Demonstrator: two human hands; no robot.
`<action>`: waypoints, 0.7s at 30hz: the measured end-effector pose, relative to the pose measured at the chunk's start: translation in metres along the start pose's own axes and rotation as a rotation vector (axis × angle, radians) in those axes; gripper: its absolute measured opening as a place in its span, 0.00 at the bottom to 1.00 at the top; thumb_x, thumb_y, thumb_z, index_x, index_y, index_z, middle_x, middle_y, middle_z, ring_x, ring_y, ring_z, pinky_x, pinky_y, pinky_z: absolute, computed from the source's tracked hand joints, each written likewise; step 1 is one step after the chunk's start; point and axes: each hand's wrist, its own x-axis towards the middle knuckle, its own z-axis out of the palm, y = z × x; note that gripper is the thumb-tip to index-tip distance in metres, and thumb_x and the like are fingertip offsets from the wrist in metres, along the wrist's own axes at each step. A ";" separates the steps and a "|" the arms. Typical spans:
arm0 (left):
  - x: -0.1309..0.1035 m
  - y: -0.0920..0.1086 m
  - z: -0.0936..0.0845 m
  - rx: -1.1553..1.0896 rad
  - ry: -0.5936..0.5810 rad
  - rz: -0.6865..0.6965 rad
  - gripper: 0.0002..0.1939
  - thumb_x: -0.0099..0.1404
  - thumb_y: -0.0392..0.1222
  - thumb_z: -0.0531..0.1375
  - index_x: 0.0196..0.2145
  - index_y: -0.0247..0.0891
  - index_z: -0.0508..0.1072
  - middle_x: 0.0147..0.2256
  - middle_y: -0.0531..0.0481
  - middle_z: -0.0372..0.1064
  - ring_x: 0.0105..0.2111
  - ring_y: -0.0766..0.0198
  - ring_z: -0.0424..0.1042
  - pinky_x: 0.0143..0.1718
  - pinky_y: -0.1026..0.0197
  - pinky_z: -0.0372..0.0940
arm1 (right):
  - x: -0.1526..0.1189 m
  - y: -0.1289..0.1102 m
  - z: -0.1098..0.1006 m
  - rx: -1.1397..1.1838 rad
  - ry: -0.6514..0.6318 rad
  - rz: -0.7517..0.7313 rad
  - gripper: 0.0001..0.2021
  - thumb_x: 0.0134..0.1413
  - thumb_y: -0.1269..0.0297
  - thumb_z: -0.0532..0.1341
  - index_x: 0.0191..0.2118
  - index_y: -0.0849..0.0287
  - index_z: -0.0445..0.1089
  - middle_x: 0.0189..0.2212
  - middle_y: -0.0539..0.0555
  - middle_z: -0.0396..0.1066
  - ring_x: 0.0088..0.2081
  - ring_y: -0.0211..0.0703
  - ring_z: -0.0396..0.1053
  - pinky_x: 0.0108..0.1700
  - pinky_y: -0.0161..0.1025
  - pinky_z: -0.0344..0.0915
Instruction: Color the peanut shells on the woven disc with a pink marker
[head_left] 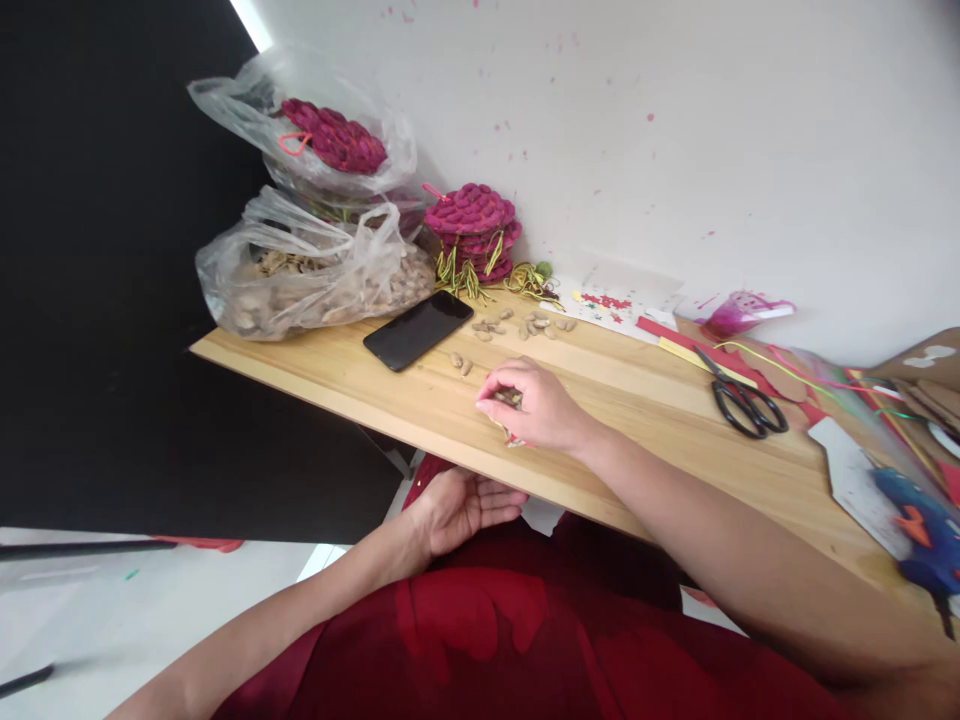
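My right hand [529, 400] is curled low over the wooden table [360, 385], thumb and fingers bent round a small clump of brown peanut shells [509, 397]. Bits of red and white show under the palm. Palm up, my left hand [469, 508] lies just under the table's front edge, fingers stretched out and nothing on them. Beyond the right hand are two peanuts [462, 364], with several more peanuts [536, 325] behind them. A black phone [418, 331] lies to their left.
At the back left stands a plastic bag of peanuts or shells [315, 285], with another bag [300, 85] behind it. A stack of woven magenta rounds [474, 225] leans near the wall. Black scissors [742, 400] and a blue glue gun [919, 530] lie at right.
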 end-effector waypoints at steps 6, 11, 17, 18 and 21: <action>0.004 -0.004 0.010 -0.065 -0.036 -0.020 0.23 0.78 0.37 0.45 0.49 0.19 0.76 0.39 0.27 0.80 0.37 0.47 0.84 0.46 0.48 0.77 | -0.007 0.010 0.000 0.472 0.273 0.193 0.17 0.65 0.46 0.63 0.38 0.56 0.79 0.37 0.53 0.81 0.40 0.42 0.75 0.45 0.40 0.69; 0.007 -0.007 0.011 -0.105 -0.074 -0.022 0.22 0.78 0.41 0.46 0.51 0.23 0.75 0.39 0.30 0.81 0.38 0.45 0.83 0.49 0.43 0.75 | -0.003 -0.006 0.016 0.504 0.085 0.162 0.26 0.64 0.38 0.61 0.31 0.58 0.79 0.28 0.52 0.77 0.32 0.39 0.72 0.39 0.38 0.67; 0.001 -0.005 0.010 -0.114 -0.065 -0.030 0.26 0.80 0.46 0.43 0.48 0.24 0.76 0.40 0.30 0.80 0.40 0.44 0.83 0.52 0.40 0.73 | -0.013 -0.025 0.020 0.562 -0.112 0.167 0.31 0.63 0.36 0.61 0.24 0.59 0.78 0.20 0.51 0.74 0.25 0.36 0.69 0.32 0.35 0.65; -0.001 -0.004 0.010 -0.114 -0.060 -0.028 0.26 0.80 0.45 0.43 0.49 0.24 0.76 0.40 0.30 0.80 0.40 0.44 0.83 0.52 0.40 0.73 | -0.014 -0.026 0.021 0.566 -0.139 0.167 0.30 0.62 0.36 0.61 0.24 0.60 0.78 0.19 0.51 0.73 0.23 0.35 0.68 0.30 0.34 0.64; -0.007 -0.004 0.014 -0.102 -0.080 0.010 0.24 0.80 0.44 0.45 0.50 0.27 0.76 0.41 0.32 0.80 0.40 0.46 0.82 0.52 0.40 0.73 | -0.020 -0.031 0.022 0.565 -0.194 0.164 0.29 0.62 0.38 0.63 0.23 0.60 0.78 0.17 0.51 0.72 0.21 0.34 0.67 0.26 0.33 0.61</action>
